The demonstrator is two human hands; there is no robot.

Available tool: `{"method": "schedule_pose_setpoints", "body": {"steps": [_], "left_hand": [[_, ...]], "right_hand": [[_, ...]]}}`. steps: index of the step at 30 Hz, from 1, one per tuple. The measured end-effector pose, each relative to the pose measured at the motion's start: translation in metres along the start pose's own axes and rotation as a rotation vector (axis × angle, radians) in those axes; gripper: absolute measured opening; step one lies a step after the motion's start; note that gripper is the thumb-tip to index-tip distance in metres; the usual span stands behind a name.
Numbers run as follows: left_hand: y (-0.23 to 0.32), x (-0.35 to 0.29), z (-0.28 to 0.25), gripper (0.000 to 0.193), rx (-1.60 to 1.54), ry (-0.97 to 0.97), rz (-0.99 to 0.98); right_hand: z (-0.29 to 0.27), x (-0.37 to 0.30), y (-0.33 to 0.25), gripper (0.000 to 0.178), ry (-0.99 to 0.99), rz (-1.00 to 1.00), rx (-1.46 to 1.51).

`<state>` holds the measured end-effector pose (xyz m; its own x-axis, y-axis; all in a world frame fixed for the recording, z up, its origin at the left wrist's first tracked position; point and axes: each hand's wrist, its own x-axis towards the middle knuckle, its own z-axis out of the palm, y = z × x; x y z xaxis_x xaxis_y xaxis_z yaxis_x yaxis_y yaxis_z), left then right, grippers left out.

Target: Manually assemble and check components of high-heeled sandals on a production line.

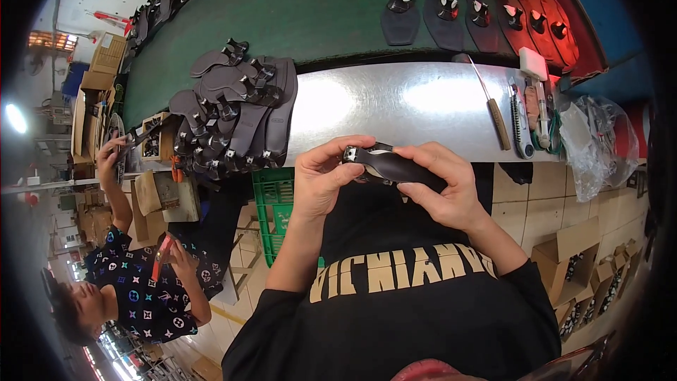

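Over to your left, a pile of dark sandals [243, 109] lies on the table [381, 92], and the single sandal [398, 167] you have is up in front of your chest, near the table's close edge, held between both hands. Your left hand [321, 173] is closed in a pinch, thumb and fingers on the end with the glossy strap [352, 154] and its silvery piece. That end looks like the stiffer, smoother one, so it may slip under a light touch; hold the base beside the strap rather than tugging on the shiny part, which could scratch. Between your hands the sole curves, which suggests a light, springy material that bends without breaking; its dull face should give fair grip. Your right hand [444, 180] is wrapped about the other end, fingers along the upper side and thumb below, a good place to steady it since the sole is broad and plain there. As for pose, your left forearm [293, 250] rises fairly steeply from the lower edge, while your right forearm [497, 240] slants inward, elbow wider out. Both wrists turn toward each other, so the sandal lies roughly crosswise, tipped down slightly at the right.
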<state>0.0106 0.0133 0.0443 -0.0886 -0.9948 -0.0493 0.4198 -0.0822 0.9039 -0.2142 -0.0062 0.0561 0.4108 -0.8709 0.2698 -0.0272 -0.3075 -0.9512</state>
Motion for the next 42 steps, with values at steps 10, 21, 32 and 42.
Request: {"method": "schedule_pose_setpoints", "body": {"steps": [10,21,32,42], "left_hand": [[-0.005,-0.002,-0.004,0.040,0.129,-0.163,0.134],[0.001,-0.003,-0.002,0.047,0.330,-0.273,0.216],[-0.011,-0.010,0.013,0.046,0.277,-0.044,-0.089],[-0.010,-0.009,0.020,0.048,0.297,0.027,-0.110]], "right_hand": [[-0.007,0.008,-0.011,0.044,-0.044,-0.190,-0.287],[-0.006,0.010,-0.014,0.045,-0.073,-0.242,-0.419],[-0.003,0.007,0.013,0.020,-0.143,-0.002,-0.217],[0.005,0.008,0.017,0.013,-0.096,0.075,-0.149]]}}
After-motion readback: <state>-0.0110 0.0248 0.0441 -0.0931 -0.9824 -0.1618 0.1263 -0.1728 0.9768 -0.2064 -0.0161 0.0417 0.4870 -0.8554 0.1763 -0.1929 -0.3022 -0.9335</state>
